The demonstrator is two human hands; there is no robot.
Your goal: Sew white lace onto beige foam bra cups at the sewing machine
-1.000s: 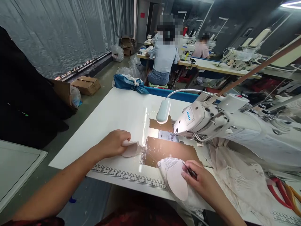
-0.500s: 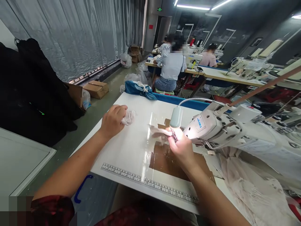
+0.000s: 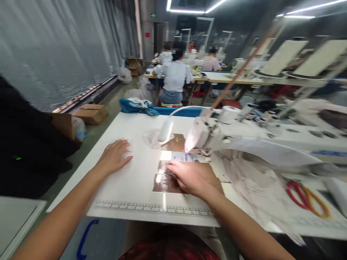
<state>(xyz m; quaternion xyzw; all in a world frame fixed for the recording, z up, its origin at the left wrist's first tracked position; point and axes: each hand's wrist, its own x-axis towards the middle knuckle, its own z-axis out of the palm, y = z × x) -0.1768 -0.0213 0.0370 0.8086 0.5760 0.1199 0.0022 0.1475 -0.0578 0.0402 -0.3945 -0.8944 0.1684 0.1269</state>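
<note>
My left hand [image 3: 115, 157] rests palm down on the left of the white table [image 3: 135, 169], fingers stretched out. Under its fingertips lies a thin see-through piece of fabric [image 3: 128, 146], mostly covered. My right hand [image 3: 189, 177] lies over the brown-taped area in front of the sewing machine head [image 3: 199, 135], its fingers bent together; whatever is in them is hidden. A round, sheer lacy piece [image 3: 152, 138] lies beyond, beside the small machine lamp [image 3: 166, 130]. Pale gathered fabric [image 3: 252, 184] spreads to the right of my right hand.
Red-and-orange-handled scissors [image 3: 307, 198] lie at the right. A printed ruler strip [image 3: 154, 208] follows the front edge. A blue cloth bundle [image 3: 138, 106] is tied at the far left corner. Thread cones [image 3: 284, 57] stand behind the machine. Co-workers sit at tables ahead.
My right hand has come down and nearer from beneath the lamp; the pale fabric it held is out of its fingers. My left hand has opened from a grasp and flattened. The view has turned right.
</note>
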